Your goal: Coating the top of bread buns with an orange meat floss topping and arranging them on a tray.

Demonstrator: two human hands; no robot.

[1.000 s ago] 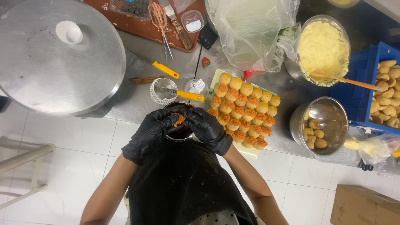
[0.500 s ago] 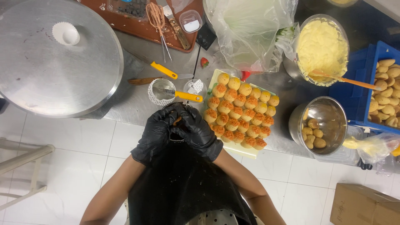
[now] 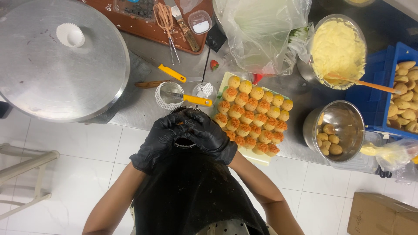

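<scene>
Both my hands wear black gloves and meet over a small dark round container (image 3: pixel 184 142) at the counter's near edge. My left hand (image 3: pixel 162 138) and my right hand (image 3: pixel 208 134) pinch a small orange-coated ball (image 3: pixel 179 124) between their fingertips, mostly hidden by the fingers. Just right of them lies a tray (image 3: pixel 257 157) with rows of small round pastries (image 3: pixel 254 114), the nearer ones topped with orange crumbs, the farther ones plain.
A big steel lid (image 3: pixel 61 65) with a paper cup on it sits left. Yellow-handled knives (image 3: pixel 174 74), a whisk, a bowl of yellow cream (image 3: pixel 337 48), a steel pot of plain balls (image 3: pixel 335 130), a blue crate (image 3: pixel 402 95) and a plastic bag (image 3: pixel 261 30) crowd the counter.
My hands have drawn closer together over the dark container and shifted slightly; the view has moved a little. Nothing else on the counter has moved.
</scene>
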